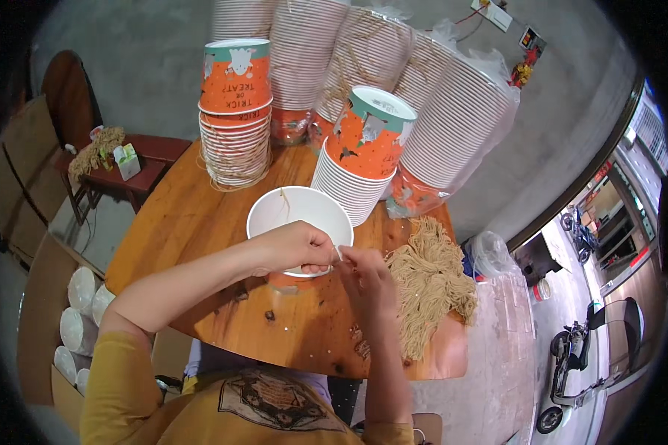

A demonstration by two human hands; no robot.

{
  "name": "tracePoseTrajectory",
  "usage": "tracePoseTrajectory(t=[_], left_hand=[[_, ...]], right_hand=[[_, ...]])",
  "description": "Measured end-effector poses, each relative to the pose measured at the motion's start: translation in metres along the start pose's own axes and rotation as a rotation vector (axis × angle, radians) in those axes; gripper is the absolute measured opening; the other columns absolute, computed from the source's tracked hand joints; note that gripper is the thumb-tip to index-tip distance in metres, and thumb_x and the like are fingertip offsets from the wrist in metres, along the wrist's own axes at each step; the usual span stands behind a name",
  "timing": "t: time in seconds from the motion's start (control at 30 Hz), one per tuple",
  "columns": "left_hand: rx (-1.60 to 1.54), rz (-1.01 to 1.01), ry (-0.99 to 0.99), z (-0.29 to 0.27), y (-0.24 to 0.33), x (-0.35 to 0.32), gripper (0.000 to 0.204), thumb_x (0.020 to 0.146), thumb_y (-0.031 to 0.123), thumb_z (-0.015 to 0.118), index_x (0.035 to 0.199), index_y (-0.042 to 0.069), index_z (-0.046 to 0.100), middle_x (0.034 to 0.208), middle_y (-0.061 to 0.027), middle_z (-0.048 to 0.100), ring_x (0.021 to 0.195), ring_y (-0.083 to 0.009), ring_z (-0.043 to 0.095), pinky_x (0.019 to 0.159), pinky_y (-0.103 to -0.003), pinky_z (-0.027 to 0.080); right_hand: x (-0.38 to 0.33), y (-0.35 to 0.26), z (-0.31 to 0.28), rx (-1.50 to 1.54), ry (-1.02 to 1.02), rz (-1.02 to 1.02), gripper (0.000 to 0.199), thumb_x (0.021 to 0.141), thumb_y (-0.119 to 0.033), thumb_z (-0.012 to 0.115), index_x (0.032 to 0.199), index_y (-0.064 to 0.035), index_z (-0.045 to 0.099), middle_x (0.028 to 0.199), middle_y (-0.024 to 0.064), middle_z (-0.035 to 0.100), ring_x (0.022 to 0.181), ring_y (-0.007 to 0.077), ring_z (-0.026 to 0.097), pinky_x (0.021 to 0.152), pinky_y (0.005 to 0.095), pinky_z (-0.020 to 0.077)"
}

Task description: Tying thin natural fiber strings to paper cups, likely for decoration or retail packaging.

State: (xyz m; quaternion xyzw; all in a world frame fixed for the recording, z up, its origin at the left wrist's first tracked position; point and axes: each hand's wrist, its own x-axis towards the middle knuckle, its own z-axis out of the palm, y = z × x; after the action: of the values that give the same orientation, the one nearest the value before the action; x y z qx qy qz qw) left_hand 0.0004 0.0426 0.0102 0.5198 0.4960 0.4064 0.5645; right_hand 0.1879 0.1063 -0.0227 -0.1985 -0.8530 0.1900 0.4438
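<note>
A white paper bucket stands upright on the wooden table in front of me, its mouth facing up and a tan string lying over its far rim. Above its near right rim, my left hand is closed in a pinch. Fingertip to fingertip with it, my right hand pinches too. A small white bit shows between the two; what it is I cannot make out. Right of the bucket lies a heap of tan strings.
Behind the bucket stand an upside-down stack of orange printed buckets and another stack draped with strings. Tall plastic-wrapped bucket stacks line the back. A cardboard box with white buckets is at the left, a red bench beyond.
</note>
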Motion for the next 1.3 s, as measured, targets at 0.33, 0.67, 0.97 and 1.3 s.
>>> tracePoseTrajectory(t=[0.33,0.67,0.97,1.3], left_hand=[[-0.354,-0.221,-0.097,-0.01,-0.004,0.006,0.013,0.087,0.008,0.065,0.099,0.003,0.064,0.079,0.0007,0.062,0.069,-0.0052,0.059,0.062,-0.016,0.05],[-0.322,-0.383,-0.049,-0.005,0.015,0.003,0.017,0.084,0.007,0.068,0.099,0.009,0.059,0.08,0.0041,0.06,0.066,-0.0037,0.057,0.057,-0.018,0.048],[-0.31,-0.284,-0.032,-0.008,0.014,0.002,0.026,0.079,-0.003,0.064,0.101,0.002,0.052,0.082,-0.0052,0.059,0.073,-0.0107,0.059,0.065,-0.022,0.052],[-0.206,-0.156,0.013,-0.007,0.011,0.0,0.037,0.079,-0.006,0.065,0.108,0.003,0.042,0.09,-0.0064,0.058,0.08,-0.014,0.061,0.069,-0.025,0.052]], right_hand=[[-0.019,-0.031,0.015,0.113,0.054,0.363,0.019,0.084,-0.017,0.071,0.09,-0.0099,0.054,0.078,0.0088,0.055,0.066,0.0258,0.059,0.06,0.0347,0.0484],[-0.025,-0.043,0.027,-0.232,0.195,-0.025,0.02,0.078,-0.008,0.074,0.091,-0.01,0.06,0.08,0.0045,0.056,0.069,0.0217,0.06,0.058,0.0316,0.0491],[-0.015,-0.037,0.002,-0.029,0.106,0.098,0.02,0.08,0.001,0.068,0.097,-0.007,0.065,0.087,0.0091,0.06,0.078,0.0252,0.06,0.068,0.0343,0.0487],[0.028,0.0,-0.01,-0.053,-0.221,-0.227,0.035,0.074,0.003,0.067,0.105,-0.0138,0.065,0.115,0.0085,0.061,0.108,0.0301,0.054,0.092,0.0408,0.0446]])
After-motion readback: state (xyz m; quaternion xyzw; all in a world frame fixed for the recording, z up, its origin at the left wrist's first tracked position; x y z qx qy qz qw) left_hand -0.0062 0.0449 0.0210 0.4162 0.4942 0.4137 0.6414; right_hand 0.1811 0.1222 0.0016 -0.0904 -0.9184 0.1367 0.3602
